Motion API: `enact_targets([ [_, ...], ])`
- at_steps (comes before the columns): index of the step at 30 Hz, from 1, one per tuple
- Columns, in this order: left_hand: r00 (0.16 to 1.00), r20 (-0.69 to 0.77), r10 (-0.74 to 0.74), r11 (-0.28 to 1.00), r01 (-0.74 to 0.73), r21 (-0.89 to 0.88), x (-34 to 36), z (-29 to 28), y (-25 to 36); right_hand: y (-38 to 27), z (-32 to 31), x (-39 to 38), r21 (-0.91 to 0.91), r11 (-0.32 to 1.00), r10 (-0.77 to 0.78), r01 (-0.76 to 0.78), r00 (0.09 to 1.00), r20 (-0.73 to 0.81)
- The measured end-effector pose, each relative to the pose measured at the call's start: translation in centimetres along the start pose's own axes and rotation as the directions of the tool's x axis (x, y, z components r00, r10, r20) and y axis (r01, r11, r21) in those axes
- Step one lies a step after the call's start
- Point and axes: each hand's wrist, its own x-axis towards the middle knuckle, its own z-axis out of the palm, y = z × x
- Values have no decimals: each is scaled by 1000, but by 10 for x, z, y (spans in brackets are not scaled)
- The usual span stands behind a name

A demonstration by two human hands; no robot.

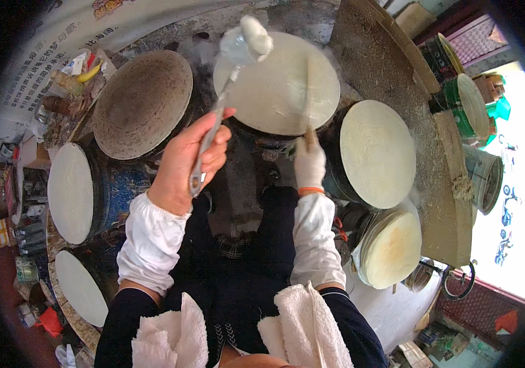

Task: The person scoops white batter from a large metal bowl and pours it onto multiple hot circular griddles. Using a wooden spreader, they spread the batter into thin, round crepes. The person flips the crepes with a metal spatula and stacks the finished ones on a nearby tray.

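Note:
My left hand (184,156) is closed around the handle of a metal ladle (218,113), raised over the left part of the far middle griddle. White batter (256,38) clings in a thick lump to its bowl. My right hand (310,162), in a white glove, grips a long thin spatula (308,101), blurred and seen nearly edge-on. Its blade reaches across the pale batter sheet (265,92) that covers this round griddle; whether it touches the sheet I cannot tell.
A bare brown griddle (143,104) stands at back left. Pale rounds cover griddles at right (377,153), left (69,193) and near left (80,288). A stack of flat pancakes (391,251) sits at near right. Steam drifts behind; a board (452,184) edges the right side.

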Motion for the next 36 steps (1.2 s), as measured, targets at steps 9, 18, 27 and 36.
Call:
enact_targets([
  [9,980,-199,21,996,-38,-81,-80,4,16,-36,-1,-22,-104,992,75,-70,996,40],
  [18,943,-299,147,947,-222,-234,-219,-44,9,-70,-11,-172,-171,983,150,-65,825,545],
  [27,872,-343,350,909,-404,-102,-284,-89,26,-105,23,-172,147,954,100,-262,739,667],
  [36,865,-338,370,928,-332,168,-177,-122,109,-199,65,-134,296,955,-176,3,810,559],
])
